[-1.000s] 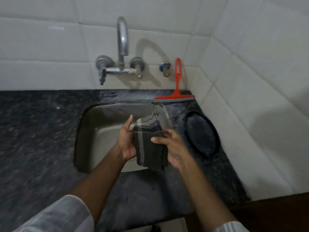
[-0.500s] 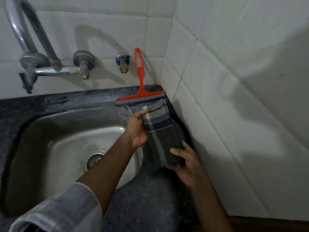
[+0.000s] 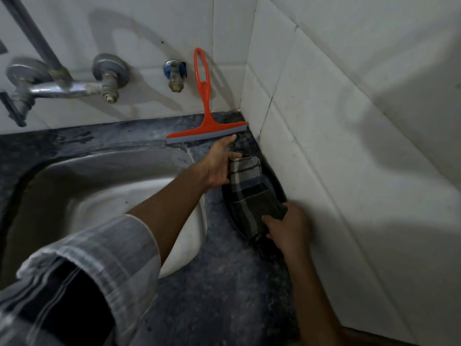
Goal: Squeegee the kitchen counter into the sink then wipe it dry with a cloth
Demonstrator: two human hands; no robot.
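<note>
both hands on striped cloth point(image 3: 252, 188) over dark round plate point(image 3: 279, 188): left hand point(image 3: 219, 166) grips far end, right hand point(image 3: 287, 224) pinches near end; squeegee point(image 3: 205, 113) leans on wall

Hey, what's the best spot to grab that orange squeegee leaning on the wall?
Grip the squeegee by its looped handle, coming from the front and above. It leans upright against the tiled wall with the blade on the counter, so the handle's upper part is free; the left hand is nearest.
</note>
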